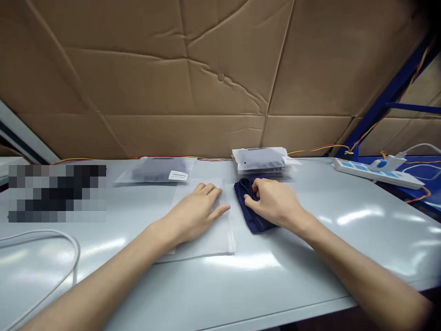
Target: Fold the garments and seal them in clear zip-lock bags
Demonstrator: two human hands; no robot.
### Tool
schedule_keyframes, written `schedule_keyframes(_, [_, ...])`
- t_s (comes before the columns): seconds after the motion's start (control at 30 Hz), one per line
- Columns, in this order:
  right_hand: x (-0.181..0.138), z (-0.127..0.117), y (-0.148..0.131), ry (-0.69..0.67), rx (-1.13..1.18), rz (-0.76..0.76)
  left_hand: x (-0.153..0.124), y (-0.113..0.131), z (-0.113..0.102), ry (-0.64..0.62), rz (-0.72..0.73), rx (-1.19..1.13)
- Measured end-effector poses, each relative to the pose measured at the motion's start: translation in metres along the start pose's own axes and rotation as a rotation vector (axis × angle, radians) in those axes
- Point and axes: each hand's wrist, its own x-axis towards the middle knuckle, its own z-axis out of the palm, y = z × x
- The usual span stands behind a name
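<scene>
My left hand [197, 212] lies flat, fingers stretched out, on a clear plastic bag [206, 241] on the grey table [262, 280]. Just to its right my right hand [274, 202] has its fingers curled round a folded dark blue garment [245, 193] that rests on the table. The garment sits beside the bag's right edge, touching or nearly touching it.
A stack of bagged items [261, 161] stands behind the garment. Another bagged dark item with a white label [156, 171] lies at the back left. A white power strip [377, 171] with cables sits at the right, a white cable [65, 243] at the left. Cardboard walls the back.
</scene>
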Motion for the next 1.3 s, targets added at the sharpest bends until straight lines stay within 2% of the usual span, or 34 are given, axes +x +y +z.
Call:
schedule_keyframes(0.17, [-0.001, -0.002, 0.0, -0.018, 0.039, -0.001, 0.0, 0.0, -0.001, -0.007, 0.007, 0.016])
schedule_keyframes(0.4, [0.002, 0.0, 0.004, -0.076, 0.368, -0.04, -0.001, 0.004, 0.001, 0.022, 0.037, 0.066])
schedule_keyframes(0.57, [0.003, 0.0, 0.004, -0.158, 0.594, -0.042, -0.003, 0.011, 0.003, 0.081, 0.176, 0.042])
schedule_keyframes(0.7, [0.002, -0.004, 0.005, -0.195, 0.725, -0.033, -0.005, 0.016, 0.003, 0.052, 0.283, 0.034])
schedule_keyframes(0.9, [0.001, -0.017, 0.006, -0.144, 0.802, -0.02, -0.005, 0.01, 0.0, 0.04, 0.245, 0.079])
schedule_keyframes(1.03, [0.003, -0.036, 0.023, -0.102, 0.669, -0.002, -0.003, 0.006, -0.003, 0.079, 0.22, 0.086])
schedule_keyframes(1.2, [0.01, -0.056, 0.065, -0.071, 0.293, 0.006, -0.002, 0.003, -0.006, 0.1, 0.2, 0.075])
schedule_keyframes(1.3, [0.011, -0.059, 0.079, -0.02, 0.076, 0.103, -0.001, 0.0, -0.005, 0.103, 0.187, 0.069])
